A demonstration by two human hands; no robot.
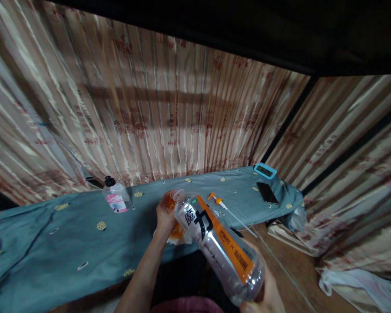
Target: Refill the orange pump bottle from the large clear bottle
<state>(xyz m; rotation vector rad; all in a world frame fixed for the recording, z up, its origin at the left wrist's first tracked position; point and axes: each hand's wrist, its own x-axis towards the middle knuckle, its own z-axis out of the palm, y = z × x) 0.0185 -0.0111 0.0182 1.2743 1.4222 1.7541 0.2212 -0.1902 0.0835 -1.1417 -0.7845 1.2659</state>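
OK so there's a teal-covered tabletop (84,230), and in front of it the person's got a big clear bottle (215,239) with an orange label, tilted, right between the hands. Right hand (267,284) is clamped round its base; left hand (164,216) is by the mouth, wrapped round a smaller amber container (177,231). Can't tell if they touch. Orange-headed pump (219,201) lies nearby.

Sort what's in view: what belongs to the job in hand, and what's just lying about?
In the job:
large clear bottle, tilted in the right hand
orange container, partly hidden, in the left hand
orange-and-white pump, loose on the cloth; probably, judging by colour and nearness

Lying about, apparently:
black-topped bottle
blue-framed clock
dark phone
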